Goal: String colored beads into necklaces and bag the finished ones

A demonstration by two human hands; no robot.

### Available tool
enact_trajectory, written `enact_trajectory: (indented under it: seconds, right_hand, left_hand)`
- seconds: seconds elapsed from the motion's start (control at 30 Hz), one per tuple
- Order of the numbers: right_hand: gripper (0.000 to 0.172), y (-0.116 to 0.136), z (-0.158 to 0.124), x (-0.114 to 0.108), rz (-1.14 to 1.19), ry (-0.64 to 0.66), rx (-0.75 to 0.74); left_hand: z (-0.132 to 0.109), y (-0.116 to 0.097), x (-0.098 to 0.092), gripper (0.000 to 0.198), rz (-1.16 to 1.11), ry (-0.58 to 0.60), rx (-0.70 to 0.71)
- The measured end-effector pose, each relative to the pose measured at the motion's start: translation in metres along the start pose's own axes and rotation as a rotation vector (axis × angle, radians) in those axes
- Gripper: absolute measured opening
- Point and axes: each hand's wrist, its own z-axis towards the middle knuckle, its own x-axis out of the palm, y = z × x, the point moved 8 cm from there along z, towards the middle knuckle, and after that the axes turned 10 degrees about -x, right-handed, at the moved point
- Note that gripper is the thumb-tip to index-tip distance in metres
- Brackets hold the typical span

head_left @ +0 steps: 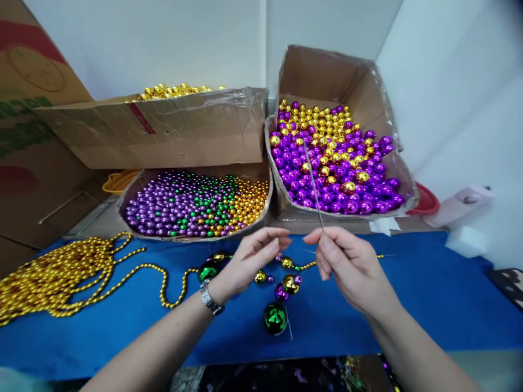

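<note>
My right hand (347,264) pinches a thin, stiff-looking grey strand (314,185) between thumb and forefinger; it points up in front of the right-hand box. Close by on the left, my left hand (255,256) has loosely bent fingers with nothing visible in them, and its wrist wears a metal watch (210,298). Below and behind both hands lies a partly hidden bead necklace of gold, purple and green balls. Its large green ball (275,318) rests at the front, with a pale cord end beside it. A gold ball (291,283) and a purple ball (281,292) sit above that.
Small purple, green and gold beads fill a low cardboard box (196,237). Larger purple and gold balls lie in the right box (281,202). Gold bead strands (69,272) are heaped on the blue tablecloth (347,337). A white roll (466,204) stands at right.
</note>
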Motion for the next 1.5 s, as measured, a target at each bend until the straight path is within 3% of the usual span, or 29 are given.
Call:
enact_trajectory:
  seconds: [0.13,0.23,0.43,0.63,0.73,0.83,1.07,1.2,1.3,1.33,1.4,1.47,1.5]
  right_hand:
    - [0.019,0.013,0.015,-0.007,0.186,-0.06,-0.038]
    - [0.018,0.008,0.02,-0.011,0.301,-0.099,-0.01]
    - [0.016,-0.011,0.017,-0.013,0.369,-0.143,0.041]
    - [0.019,-0.018,0.013,-0.012,0.262,-0.129,0.044]
    - [0.021,-0.014,0.014,-0.019,0.088,-0.116,0.0]
    - [0.022,-0.008,0.015,-0.027,-0.026,-0.113,-0.029]
    - [0.021,0.004,0.02,-0.035,-0.083,-0.113,-0.05]
    - [0.024,0.001,0.022,-0.035,-0.123,-0.075,-0.006]
    - [0.025,0.007,0.025,-0.037,-0.202,-0.065,-0.034]
    - [0.026,0.01,0.026,-0.035,-0.224,-0.052,-0.048]
    - [0.026,0.019,0.029,-0.032,-0.228,-0.02,-0.079]
    - [0.023,0.03,0.033,-0.03,-0.175,-0.025,-0.125]
    - [0.022,0.036,0.035,-0.031,-0.14,-0.049,-0.152]
  left_hand:
    - [0.001,0.012,0.032,0.04,0.0,0.212,-0.032]
    - [0.005,0.01,0.044,0.04,-0.011,0.257,-0.041]
    - [0.02,-0.003,0.046,0.033,-0.083,0.123,0.022]
    - [0.025,-0.008,0.041,0.025,0.204,-0.055,0.095]
    - [0.022,0.001,0.038,0.026,0.347,-0.116,0.078]
    - [0.021,0.021,0.036,0.028,0.374,-0.096,0.009]
    - [0.022,0.061,0.014,0.03,0.475,-0.166,-0.083]
    - [0.022,0.068,0.012,0.031,0.464,-0.136,-0.1]
    - [0.021,0.062,0.015,0.027,0.382,-0.125,-0.068]
    - [0.021,0.058,0.018,0.029,0.347,-0.105,-0.032]
    - [0.02,0.048,0.028,0.055,0.327,-0.039,0.05]
    - [0.02,0.045,0.04,0.081,0.414,0.026,0.098]
    - [0.02,0.047,0.046,0.083,0.487,0.053,0.099]
